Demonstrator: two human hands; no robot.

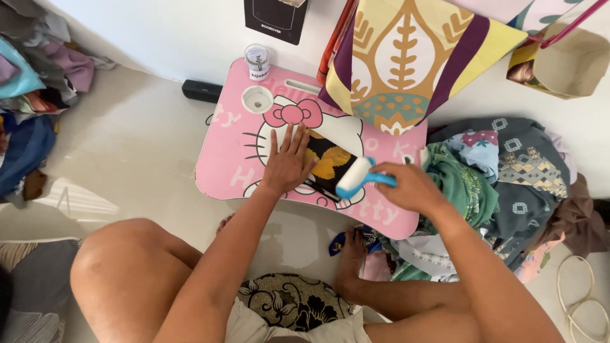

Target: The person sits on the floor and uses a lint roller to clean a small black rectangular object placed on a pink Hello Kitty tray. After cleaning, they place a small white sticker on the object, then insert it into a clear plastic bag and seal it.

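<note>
Looking down, I see a pink cartoon-cat lap table (229, 159) on a pale floor, a heap of patterned fabrics (508, 171) at three o'clock and a small round lidded jar (257, 61) at the table's twelve o'clock edge. A folded black-and-yellow cloth (327, 164) lies mid-table. My left hand (289, 162) lies flat, fingers spread, pressing the cloth's nine o'clock edge. My right hand (410, 187) is clenched on the blue handle of a white lint roller (354, 176), roller head touching the cloth.

Bare arms and legs, no sleeves; light beige shorts (only their edge shows).
</note>
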